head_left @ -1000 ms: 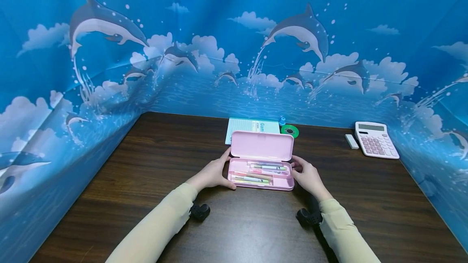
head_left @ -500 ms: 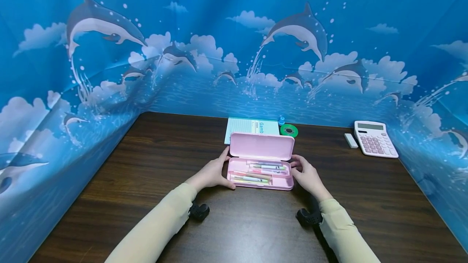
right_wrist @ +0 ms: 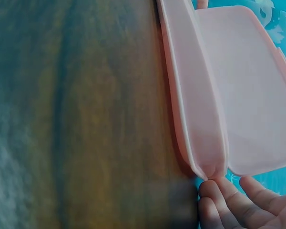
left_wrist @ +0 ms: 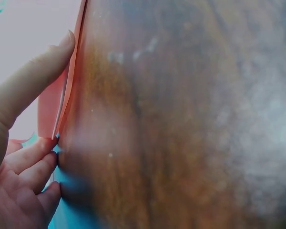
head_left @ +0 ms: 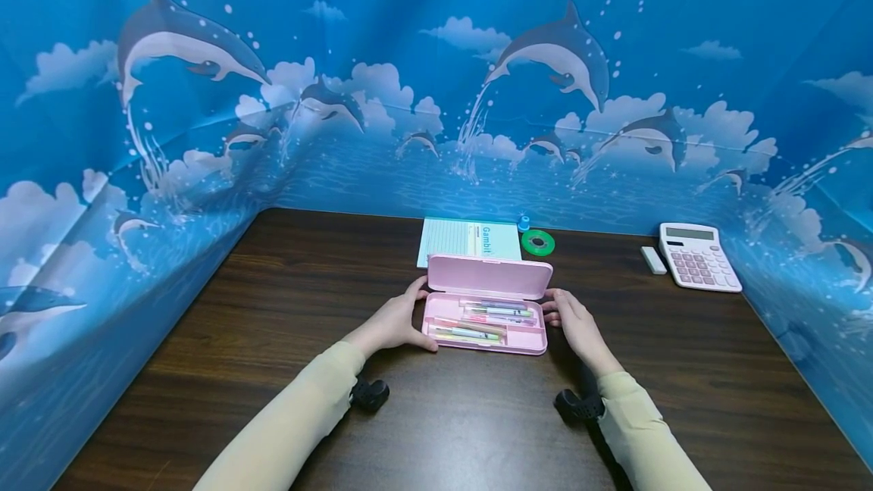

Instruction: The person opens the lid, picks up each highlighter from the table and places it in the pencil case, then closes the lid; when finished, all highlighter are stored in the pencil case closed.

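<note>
A pink pencil case (head_left: 525, 339) lies on the table with its lid (head_left: 489, 276) raised at the back. Several pens (head_left: 501, 312) rest inside, in two groups. My left hand (head_left: 395, 320) grips the case's left end; in the left wrist view the thumb (left_wrist: 43, 71) lies on the front edge and the other fingers are at the end. At the right end, my right hand (head_left: 573, 323) touches the case with loosely extended fingers. In the right wrist view its fingertips (right_wrist: 210, 188) meet the tray's corner, and the thumb is close to the lid.
Behind the case lie a light-blue notebook (head_left: 450, 237), a green tape roll (head_left: 538, 242) and a small blue bottle-like item (head_left: 524, 223). A white block (head_left: 653, 260) and a calculator (head_left: 699, 258) stand at the far right. A dolphin-printed cloth (head_left: 382, 97) borders the dark wooden table (head_left: 307, 271).
The lid has tipped forward, toward the tray, showing more of the notebook behind it. My right fingers have straightened a little; the left hand stays at its end.
</note>
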`<state>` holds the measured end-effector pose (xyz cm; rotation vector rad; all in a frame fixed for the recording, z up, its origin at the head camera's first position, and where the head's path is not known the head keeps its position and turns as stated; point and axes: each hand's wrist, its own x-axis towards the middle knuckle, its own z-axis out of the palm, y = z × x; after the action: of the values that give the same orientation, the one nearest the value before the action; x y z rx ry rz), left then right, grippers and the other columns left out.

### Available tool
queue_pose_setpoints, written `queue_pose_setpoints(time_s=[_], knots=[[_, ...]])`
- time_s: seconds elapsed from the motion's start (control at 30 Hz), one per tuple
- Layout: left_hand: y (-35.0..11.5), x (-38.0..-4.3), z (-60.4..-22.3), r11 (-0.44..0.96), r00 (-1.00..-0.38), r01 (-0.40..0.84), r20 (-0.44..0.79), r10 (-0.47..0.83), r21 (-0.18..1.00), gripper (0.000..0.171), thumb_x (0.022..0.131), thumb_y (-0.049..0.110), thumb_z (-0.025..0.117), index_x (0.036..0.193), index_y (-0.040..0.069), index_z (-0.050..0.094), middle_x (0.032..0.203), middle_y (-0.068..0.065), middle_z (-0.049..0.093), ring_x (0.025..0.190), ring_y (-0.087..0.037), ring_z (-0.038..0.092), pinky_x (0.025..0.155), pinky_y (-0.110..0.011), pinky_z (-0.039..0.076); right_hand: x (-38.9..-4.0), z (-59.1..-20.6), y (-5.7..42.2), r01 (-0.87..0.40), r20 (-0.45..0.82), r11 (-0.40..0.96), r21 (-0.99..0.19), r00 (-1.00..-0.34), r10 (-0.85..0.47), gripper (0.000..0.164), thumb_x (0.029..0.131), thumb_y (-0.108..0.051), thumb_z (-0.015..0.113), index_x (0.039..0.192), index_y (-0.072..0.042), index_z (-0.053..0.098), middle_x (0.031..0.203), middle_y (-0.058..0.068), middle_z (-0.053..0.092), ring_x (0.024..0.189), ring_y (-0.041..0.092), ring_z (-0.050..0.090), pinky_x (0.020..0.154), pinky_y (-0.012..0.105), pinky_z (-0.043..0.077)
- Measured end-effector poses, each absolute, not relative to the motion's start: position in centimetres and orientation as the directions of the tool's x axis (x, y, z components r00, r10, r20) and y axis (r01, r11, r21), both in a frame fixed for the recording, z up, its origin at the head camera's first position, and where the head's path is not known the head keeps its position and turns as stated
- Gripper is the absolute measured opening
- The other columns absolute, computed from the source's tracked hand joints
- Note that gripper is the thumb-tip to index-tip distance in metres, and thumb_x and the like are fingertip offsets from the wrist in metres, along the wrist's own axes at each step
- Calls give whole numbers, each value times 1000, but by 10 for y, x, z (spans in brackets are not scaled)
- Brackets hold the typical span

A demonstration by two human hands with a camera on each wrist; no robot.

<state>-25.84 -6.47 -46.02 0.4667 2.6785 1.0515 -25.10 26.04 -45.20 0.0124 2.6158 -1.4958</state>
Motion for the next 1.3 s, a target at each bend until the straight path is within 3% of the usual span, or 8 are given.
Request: queue_pose_setpoints(time_s=[0.1,0.27,0.5,0.7,0.97,1.3], knots=[[-63,-258,-460,694,-926,205,-93,365,690,119,59,36,91,149,9,17,141,-11,49,130,-26,44,108,-46,32,-251,-450,262,74,-120,494,-866,-991,-62,65,102,-51,20,135,1,42,123,25,57,104,32,61,93,38,48],[-62,-258,-460,706,-932,198,-94,351,680,116,60,35,91,147,8,19,141,-12,48,129,-27,45,107,-44,34,-249,-446,265,73,-134,477,-876,-986,-96,67,102,-50,21,136,5,37,127,27,54,108,34,59,95,40,46],[-63,-258,-461,709,-927,218,-85,366,671,115,60,37,90,147,9,20,141,-14,47,127,-27,47,105,-44,36,-247,-442,275,59,-154,436,-898,-970,-186,63,101,-45,36,141,3,35,138,27,44,119,37,53,99,43,42],[-66,-259,-460,731,-908,264,-95,409,630,114,63,43,87,150,12,21,141,-14,46,126,-28,47,103,-46,38,-245,-443,280,-44,-148,607,-794,-953,-263,66,94,-48,50,144,-6,39,146,22,39,131,39,41,102,54,36],[-70,-259,-458,740,-900,241,-141,413,628,110,66,55,81,151,16,23,147,-12,40,132,-29,42,105,-48,35,-246,-444,279,-97,-150,630,-771,-933,-327,78,87,-44,65,146,-2,35,144,22,42,129,36,45,99,46,42],[-74,-263,-452,738,-883,224,-188,430,637,100,73,60,72,151,19,26,149,-10,38,134,-27,40,105,-47,36,-247,-444,282,-132,-149,637,-759,-917,-369,85,82,-42,72,145,1,34,144,23,42,128,37,45,99,47,41]])
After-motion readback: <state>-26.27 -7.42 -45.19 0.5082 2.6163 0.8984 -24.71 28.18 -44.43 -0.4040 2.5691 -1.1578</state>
